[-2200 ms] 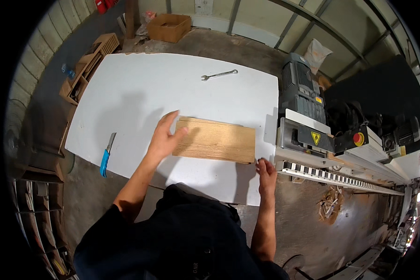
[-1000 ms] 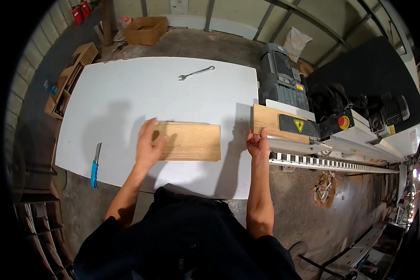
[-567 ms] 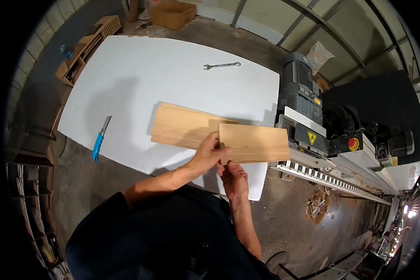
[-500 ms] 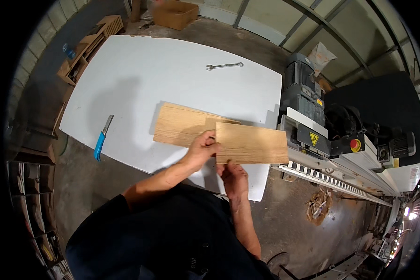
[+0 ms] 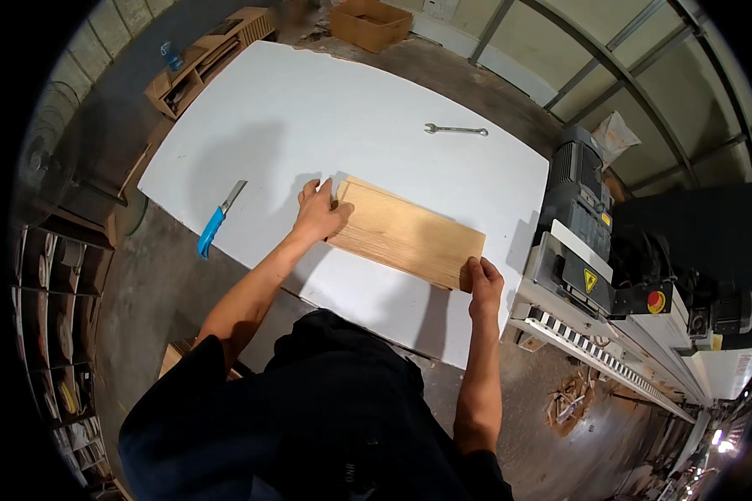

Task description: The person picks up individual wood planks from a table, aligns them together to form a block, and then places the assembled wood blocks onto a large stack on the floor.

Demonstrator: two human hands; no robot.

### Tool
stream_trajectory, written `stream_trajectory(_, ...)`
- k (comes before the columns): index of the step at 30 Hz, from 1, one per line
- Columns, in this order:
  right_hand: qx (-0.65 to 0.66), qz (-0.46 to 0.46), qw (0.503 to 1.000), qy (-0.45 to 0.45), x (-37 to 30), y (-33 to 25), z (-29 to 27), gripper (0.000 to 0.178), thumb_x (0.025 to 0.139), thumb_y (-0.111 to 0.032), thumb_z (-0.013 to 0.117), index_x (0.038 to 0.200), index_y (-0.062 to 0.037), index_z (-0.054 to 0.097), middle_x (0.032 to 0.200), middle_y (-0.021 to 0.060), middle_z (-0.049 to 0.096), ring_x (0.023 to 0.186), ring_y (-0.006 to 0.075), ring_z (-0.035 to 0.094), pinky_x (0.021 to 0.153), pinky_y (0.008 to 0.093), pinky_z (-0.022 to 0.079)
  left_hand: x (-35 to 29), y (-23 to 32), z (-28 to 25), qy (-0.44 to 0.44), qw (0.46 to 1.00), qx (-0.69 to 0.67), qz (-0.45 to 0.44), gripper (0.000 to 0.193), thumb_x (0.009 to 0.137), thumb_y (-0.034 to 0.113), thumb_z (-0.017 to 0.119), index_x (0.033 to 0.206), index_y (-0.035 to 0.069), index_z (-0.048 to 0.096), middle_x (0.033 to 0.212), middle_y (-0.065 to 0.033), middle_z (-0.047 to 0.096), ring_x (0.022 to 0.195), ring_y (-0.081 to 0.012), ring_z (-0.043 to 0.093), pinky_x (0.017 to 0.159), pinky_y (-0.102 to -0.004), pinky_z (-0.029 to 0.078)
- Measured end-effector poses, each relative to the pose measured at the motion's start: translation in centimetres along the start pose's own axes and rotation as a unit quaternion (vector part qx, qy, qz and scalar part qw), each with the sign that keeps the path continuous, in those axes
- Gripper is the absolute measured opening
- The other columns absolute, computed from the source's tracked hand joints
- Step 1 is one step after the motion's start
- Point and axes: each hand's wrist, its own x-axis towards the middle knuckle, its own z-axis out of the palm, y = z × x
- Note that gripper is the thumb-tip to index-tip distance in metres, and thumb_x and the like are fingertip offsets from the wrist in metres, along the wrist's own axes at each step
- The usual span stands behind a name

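Note:
Two flat light-brown wooden boards (image 5: pixel 409 236) lie one on top of the other on the white table, slanting down to the right. Their edges nearly line up, with a sliver of the lower board showing along the far left edge. At the left end is my left hand (image 5: pixel 317 215), its thumb against the boards and its other fingers spread beyond the corner. My right hand (image 5: pixel 485 285) grips the right end near the close corner, fingers partly hidden. A blue-handled knife (image 5: pixel 213 230) lies at the table's left edge, and a combination wrench (image 5: pixel 457 130) toward the far right.
A grey motor and machine frame (image 5: pixel 578 271) with a red button stand against the right of the white table (image 5: pixel 376 108). Shelves (image 5: pixel 63 326) rise at the left. Behind are a cardboard box (image 5: pixel 369 25) and a low wooden cabinet (image 5: pixel 217 58). Scraps (image 5: pixel 570 402) lie on the floor.
The upper board has come down and left onto the other one. My left hand has moved to the left end, my right hand to the right end. The view has shifted.

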Motion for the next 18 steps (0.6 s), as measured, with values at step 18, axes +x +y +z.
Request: stream_trajectory(18, 0.068, 0.070, 0.990, -0.103, 0.5, -1.4, 1.4, 0.030, 0.080, -0.005, 0.069, 0.108, 0.0037, 0.059, 0.093, 0.0094, 0.065, 0.082, 0.0169, 0.062, 0.074, 0.0294, 0.052, 1.9, 1.3, -3.8, -0.365, 0.779, -0.478, -0.175, 0.064, 0.070, 0.012, 0.077, 0.125, -0.006, 0.049, 0.123, -0.0217, 0.053, 0.115, -0.0301, 0.052, 0.095, -0.0378, 0.045)
